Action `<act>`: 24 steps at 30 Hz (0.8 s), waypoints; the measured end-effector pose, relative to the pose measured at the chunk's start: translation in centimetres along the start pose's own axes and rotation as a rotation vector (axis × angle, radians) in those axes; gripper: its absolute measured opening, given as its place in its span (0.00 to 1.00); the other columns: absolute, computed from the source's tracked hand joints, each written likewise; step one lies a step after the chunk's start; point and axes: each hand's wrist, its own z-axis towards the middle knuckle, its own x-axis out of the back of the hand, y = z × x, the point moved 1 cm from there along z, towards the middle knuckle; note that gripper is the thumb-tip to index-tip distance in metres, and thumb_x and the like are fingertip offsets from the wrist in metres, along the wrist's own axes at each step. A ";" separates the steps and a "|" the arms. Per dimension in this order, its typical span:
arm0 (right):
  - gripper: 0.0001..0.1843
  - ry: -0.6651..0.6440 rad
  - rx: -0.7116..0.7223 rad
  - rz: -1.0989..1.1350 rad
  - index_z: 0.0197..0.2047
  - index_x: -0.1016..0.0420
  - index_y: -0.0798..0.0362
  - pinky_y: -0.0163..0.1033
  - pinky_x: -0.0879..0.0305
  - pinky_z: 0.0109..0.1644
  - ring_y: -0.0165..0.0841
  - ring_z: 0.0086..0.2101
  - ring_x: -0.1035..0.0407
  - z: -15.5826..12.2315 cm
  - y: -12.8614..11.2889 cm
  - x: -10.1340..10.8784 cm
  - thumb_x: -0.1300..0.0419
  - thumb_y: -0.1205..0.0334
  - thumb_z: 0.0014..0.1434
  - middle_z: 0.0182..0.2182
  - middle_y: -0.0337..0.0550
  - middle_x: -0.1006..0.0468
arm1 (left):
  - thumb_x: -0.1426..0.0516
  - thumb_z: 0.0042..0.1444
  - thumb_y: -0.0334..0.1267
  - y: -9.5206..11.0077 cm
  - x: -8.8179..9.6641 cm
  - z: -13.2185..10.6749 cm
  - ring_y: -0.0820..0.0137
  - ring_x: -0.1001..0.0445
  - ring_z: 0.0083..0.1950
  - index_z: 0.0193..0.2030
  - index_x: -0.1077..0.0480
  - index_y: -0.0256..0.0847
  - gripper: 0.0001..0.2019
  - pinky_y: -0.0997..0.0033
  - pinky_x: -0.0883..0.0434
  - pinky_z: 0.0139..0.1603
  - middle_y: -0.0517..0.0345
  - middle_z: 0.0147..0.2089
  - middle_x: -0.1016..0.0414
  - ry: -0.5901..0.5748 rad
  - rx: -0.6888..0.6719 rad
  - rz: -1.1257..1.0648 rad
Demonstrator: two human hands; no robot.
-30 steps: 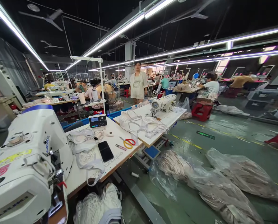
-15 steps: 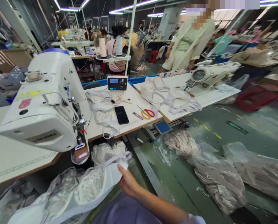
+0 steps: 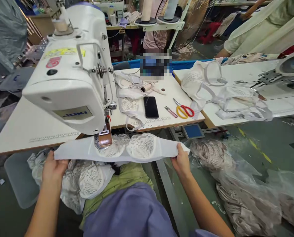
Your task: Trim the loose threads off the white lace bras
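A white bra (image 3: 142,146) with lace cups is stretched out sideways between my two hands. My left hand (image 3: 53,168) grips its left end, the fingers tucked under the band. At the other end my right hand (image 3: 181,159) pinches the band between thumb and fingers. Just above the bra's left half is the head of a white sewing machine (image 3: 70,85), whose narrow arm end (image 3: 104,140) overlaps the fabric near one cup. More lace bras (image 3: 90,179) hang in a heap below, by my lap.
On the worktable (image 3: 159,123) lie a black phone (image 3: 151,107), scissors (image 3: 183,109), small pink-handled snips (image 3: 171,112) and white bra pieces (image 3: 129,95). A second sewing machine (image 3: 290,70) stands right. Bagged bras (image 3: 245,200) lie on the floor. A person (image 3: 260,33) is behind.
My left hand has come into view, holding the bra's left end. The bra has been raised and spread level beneath the machine head. My view has shifted downward and closer.
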 end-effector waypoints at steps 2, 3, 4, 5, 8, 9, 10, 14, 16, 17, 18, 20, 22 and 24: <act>0.26 0.010 -0.005 -0.042 0.50 0.30 0.50 0.39 0.22 0.42 0.34 0.40 0.23 1.5 1.0 0.2 0.35 0.42 0.55 0.44 0.41 0.20 | 0.66 0.73 0.34 -1.6 -1.0 1.0 0.76 0.21 0.38 0.39 0.36 0.40 0.20 0.76 0.22 0.46 0.63 0.31 0.23 0.030 -0.031 0.096; 0.25 0.008 -0.025 -0.075 0.48 0.30 0.50 0.39 0.23 0.41 0.34 0.40 0.23 2.1 1.8 0.3 0.35 0.43 0.54 0.43 0.41 0.20 | 0.62 0.73 0.37 -2.7 -1.3 1.2 0.73 0.21 0.40 0.40 0.35 0.40 0.17 0.72 0.22 0.47 0.60 0.33 0.23 0.044 -0.030 0.169; 0.23 0.002 -0.056 -0.115 0.46 0.29 0.50 0.39 0.23 0.41 0.35 0.39 0.24 2.6 2.7 0.5 0.34 0.44 0.53 0.42 0.42 0.20 | 0.56 0.72 0.40 -3.9 -1.4 1.1 0.69 0.21 0.42 0.40 0.34 0.39 0.13 0.68 0.22 0.47 0.58 0.34 0.22 0.037 -0.026 0.252; 0.21 -0.010 -0.096 -0.163 0.43 0.29 0.51 0.39 0.24 0.40 0.35 0.38 0.24 3.0 3.7 0.7 0.33 0.46 0.52 0.40 0.42 0.20 | 0.48 0.68 0.43 -5.1 -1.2 0.7 0.64 0.21 0.43 0.39 0.32 0.38 0.11 0.62 0.22 0.48 0.54 0.34 0.22 0.018 -0.020 0.344; 0.15 -0.057 -0.213 -0.319 0.33 0.29 0.50 0.39 0.26 0.38 0.36 0.35 0.25 3.0 6.7 1.9 0.31 0.53 0.46 0.32 0.42 0.22 | 0.33 0.48 0.41 -8.4 0.7 -2.7 0.50 0.23 0.52 0.38 0.26 0.36 0.14 0.42 0.29 0.60 0.46 0.40 0.20 -0.068 -0.044 0.624; 0.15 -0.069 -0.237 -0.362 0.31 0.30 0.49 0.39 0.27 0.38 0.36 0.35 0.26 2.8 7.5 2.3 0.30 0.54 0.45 0.30 0.41 0.23 | 0.31 0.44 0.40 -9.3 1.7 -4.6 0.47 0.26 0.56 0.40 0.25 0.37 0.17 0.40 0.34 0.65 0.44 0.45 0.20 -0.096 -0.068 0.701; 0.14 -0.076 -0.250 -0.396 0.31 0.30 0.49 0.38 0.28 0.38 0.35 0.34 0.26 2.4 8.1 2.7 0.30 0.55 0.44 0.30 0.39 0.24 | 0.30 0.41 0.39 -10.1 2.8 -6.6 0.45 0.29 0.61 0.43 0.24 0.38 0.20 0.39 0.39 0.69 0.43 0.50 0.21 -0.125 -0.089 0.760; 0.20 -0.143 -0.231 -0.449 0.37 0.28 0.48 0.37 0.29 0.39 0.34 0.35 0.27 0.1 9.5 2.2 0.30 0.51 0.43 0.34 0.38 0.24 | 0.36 0.40 0.25 -13.7 6.5 -14.4 0.44 0.42 0.74 0.55 0.24 0.41 0.31 0.37 0.52 0.75 0.41 0.69 0.33 -0.322 -0.295 1.217; 0.24 -0.228 -0.208 -0.453 0.41 0.27 0.49 0.37 0.29 0.41 0.34 0.37 0.27 -1.5 9.8 0.5 0.29 0.48 0.43 0.37 0.40 0.23 | 0.42 0.43 0.21 -15.3 7.5 -16.5 0.45 0.41 0.73 0.55 0.24 0.41 0.29 0.35 0.51 0.74 0.39 0.69 0.33 -0.371 -0.408 1.466; 0.26 -0.285 -0.199 -0.454 0.42 0.27 0.49 0.38 0.29 0.42 0.34 0.38 0.27 -2.4 9.9 -0.6 0.28 0.46 0.44 0.38 0.41 0.22 | 0.44 0.45 0.20 -15.9 7.7 -17.0 0.46 0.39 0.72 0.52 0.24 0.40 0.27 0.35 0.49 0.73 0.38 0.67 0.31 -0.368 -0.437 1.526; 0.27 -0.351 -0.194 -0.455 0.43 0.26 0.50 0.38 0.29 0.44 0.34 0.38 0.27 -3.3 10.0 -1.8 0.28 0.44 0.44 0.39 0.42 0.22 | 0.45 0.47 0.20 -16.2 7.8 -17.1 0.47 0.36 0.70 0.49 0.23 0.39 0.23 0.37 0.47 0.73 0.39 0.64 0.28 -0.351 -0.439 1.529; 0.27 -0.507 -0.197 -0.462 0.42 0.24 0.51 0.40 0.29 0.47 0.36 0.39 0.27 -5.5 9.9 -4.1 0.28 0.41 0.47 0.40 0.44 0.21 | 0.46 0.51 0.23 -15.9 7.8 -16.9 0.50 0.28 0.63 0.44 0.23 0.40 0.17 0.42 0.40 0.71 0.42 0.55 0.22 -0.315 -0.439 1.497; 0.25 -0.673 -0.212 -0.475 0.40 0.22 0.52 0.41 0.30 0.49 0.37 0.40 0.27 -7.9 9.6 -6.1 0.28 0.41 0.49 0.39 0.45 0.20 | 0.46 0.55 0.28 -14.3 7.8 -16.8 0.53 0.22 0.52 0.40 0.23 0.40 0.12 0.48 0.29 0.62 0.46 0.46 0.19 -0.259 -0.442 1.459; 0.22 -0.823 -0.233 -0.491 0.39 0.20 0.52 0.41 0.30 0.48 0.38 0.40 0.27 -10.6 9.2 -7.5 0.28 0.42 0.51 0.37 0.45 0.20 | 0.48 0.59 0.33 -11.5 8.1 -17.4 0.55 0.21 0.44 0.39 0.24 0.41 0.10 0.54 0.23 0.50 0.49 0.39 0.20 -0.179 -0.448 1.431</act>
